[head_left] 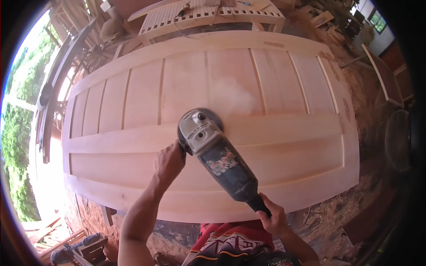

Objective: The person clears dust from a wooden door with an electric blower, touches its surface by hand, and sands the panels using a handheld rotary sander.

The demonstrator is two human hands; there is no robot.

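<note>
A large angle grinder (228,166) with a dark body and silver head lies diagonally over a pale wooden panelled door (177,201). Its round disc (214,118) is over the door's middle rail, and a pale cloud of dust hangs just beyond it. My left hand (169,160) is closed on the side handle at the left of the grinder's head; the handle is mostly hidden. My right hand (273,217) wraps round the black rear handle near the door's front edge.
Beyond the door stands a slatted wooden piece (213,18) with small items on it. Dark timbers (60,84) lean at the left. Boards (381,73) stand at the right. Shavings cover the floor (324,221), and scrap wood (330,22) lies at the back right.
</note>
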